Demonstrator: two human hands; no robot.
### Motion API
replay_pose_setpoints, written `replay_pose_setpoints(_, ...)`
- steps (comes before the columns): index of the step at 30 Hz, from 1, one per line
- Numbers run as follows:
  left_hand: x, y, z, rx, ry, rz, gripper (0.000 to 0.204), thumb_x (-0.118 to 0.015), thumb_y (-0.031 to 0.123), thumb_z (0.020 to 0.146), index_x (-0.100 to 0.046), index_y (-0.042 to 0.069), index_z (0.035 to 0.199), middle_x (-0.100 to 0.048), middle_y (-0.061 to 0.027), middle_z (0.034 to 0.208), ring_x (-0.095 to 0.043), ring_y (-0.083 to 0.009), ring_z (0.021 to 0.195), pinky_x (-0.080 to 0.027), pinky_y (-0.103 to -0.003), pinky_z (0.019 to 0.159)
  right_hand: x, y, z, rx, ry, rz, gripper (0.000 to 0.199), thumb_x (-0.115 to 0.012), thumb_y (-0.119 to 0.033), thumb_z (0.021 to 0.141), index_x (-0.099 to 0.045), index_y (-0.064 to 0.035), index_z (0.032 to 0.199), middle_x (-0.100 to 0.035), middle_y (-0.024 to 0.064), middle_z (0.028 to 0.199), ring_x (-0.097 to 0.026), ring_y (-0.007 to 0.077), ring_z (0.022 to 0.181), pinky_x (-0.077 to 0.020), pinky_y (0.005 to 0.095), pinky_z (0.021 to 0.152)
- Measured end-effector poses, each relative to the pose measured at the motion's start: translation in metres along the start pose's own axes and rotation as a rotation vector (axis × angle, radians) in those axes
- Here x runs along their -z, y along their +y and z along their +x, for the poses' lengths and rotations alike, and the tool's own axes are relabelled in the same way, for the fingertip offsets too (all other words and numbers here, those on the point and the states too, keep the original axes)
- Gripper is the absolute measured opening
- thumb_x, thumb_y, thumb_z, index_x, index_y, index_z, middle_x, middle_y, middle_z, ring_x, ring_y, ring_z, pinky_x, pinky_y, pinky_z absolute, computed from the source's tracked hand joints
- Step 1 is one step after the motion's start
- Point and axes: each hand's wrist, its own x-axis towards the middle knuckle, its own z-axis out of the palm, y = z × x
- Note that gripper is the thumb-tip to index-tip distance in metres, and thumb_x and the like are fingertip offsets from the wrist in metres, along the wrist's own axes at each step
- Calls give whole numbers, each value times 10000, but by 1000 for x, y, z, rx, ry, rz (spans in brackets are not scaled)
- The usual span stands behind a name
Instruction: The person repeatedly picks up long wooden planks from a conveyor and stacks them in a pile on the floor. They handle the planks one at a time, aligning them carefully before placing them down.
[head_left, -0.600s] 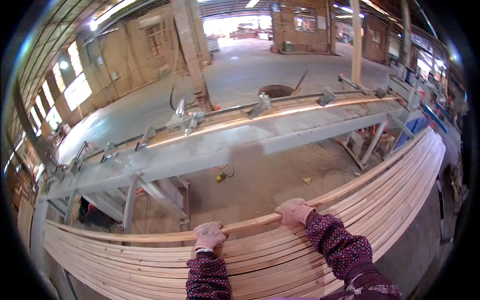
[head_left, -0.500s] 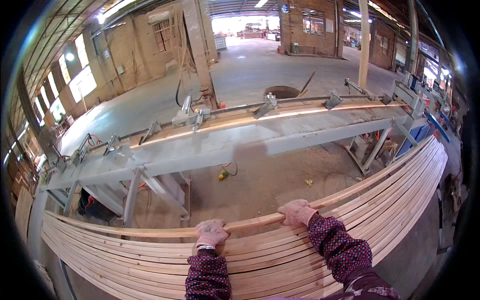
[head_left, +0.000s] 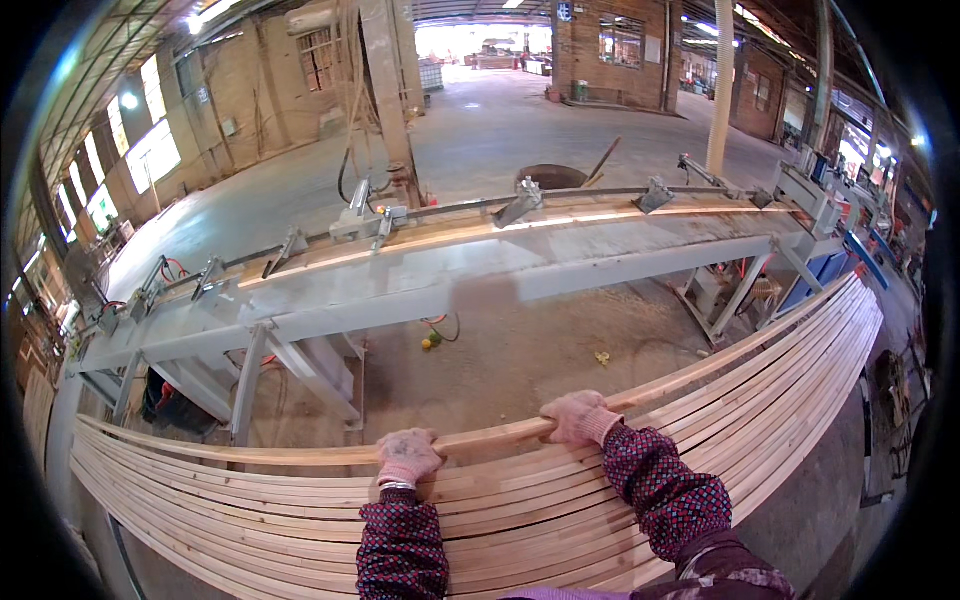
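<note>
A long pale wooden strip (head_left: 490, 437) runs crosswise along the far edge of a layer of similar wooden strips (head_left: 540, 503). My left hand (head_left: 408, 457), in a pale pinkish work glove, is closed round this strip left of its middle. Further right, my right hand (head_left: 580, 418), gloved the same way, grips the same strip with its fingers over the far side. My fingertips are partly hidden behind the wood. Both forearms wear dark patterned sleeves and reach over the layered strips.
Beyond the strips stands a long grey metal bench (head_left: 400, 290) with several clamps (head_left: 520, 205) along its far side and a wooden piece (head_left: 430, 237) lying on it. A round bin (head_left: 550, 177) is behind it. A post (head_left: 393, 110) rises further left.
The whole view has shifted slightly, so the scene sits a little further left and higher. Both hands keep their grip on the strip, with little other movement.
</note>
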Motion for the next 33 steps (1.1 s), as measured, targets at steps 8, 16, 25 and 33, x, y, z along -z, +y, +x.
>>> replay_pose_setpoints(8,3,3,-5,9,59,-33,425,-720,502,795,-742,239,1128,-752,-66,1097,-696,-275,1080,-520,-464,894,-8,3,6,-24,9,-19,460,-666,-570,838,-688,-222,1137,-737,78,1095,-697,316,1063,-543,530,840)
replay_pose_setpoints(16,1,1,-7,21,80,-22,428,-730,505,787,-746,238,1121,-751,-67,1100,-696,-282,1087,-518,-462,911,-2,0,5,-16,-22,4,474,-684,-505,834,-678,-181,1181,-723,100,1155,-684,326,1101,-551,513,880)
replay_pose_setpoints(25,1,-1,-5,21,49,-34,431,-736,502,790,-744,237,1129,-748,-68,1108,-695,-283,1089,-518,-461,911,-5,0,8,-11,-7,-6,461,-689,-491,831,-683,-173,1165,-729,104,1125,-689,326,1091,-551,512,876)
replay_pose_setpoints(33,2,0,-6,19,51,-42,440,-727,494,792,-734,236,1149,-746,-72,1120,-693,-278,1097,-519,-462,914,-6,1,7,-17,0,-29,452,-672,-555,847,-685,-208,1137,-727,85,1113,-691,322,1071,-541,526,852)
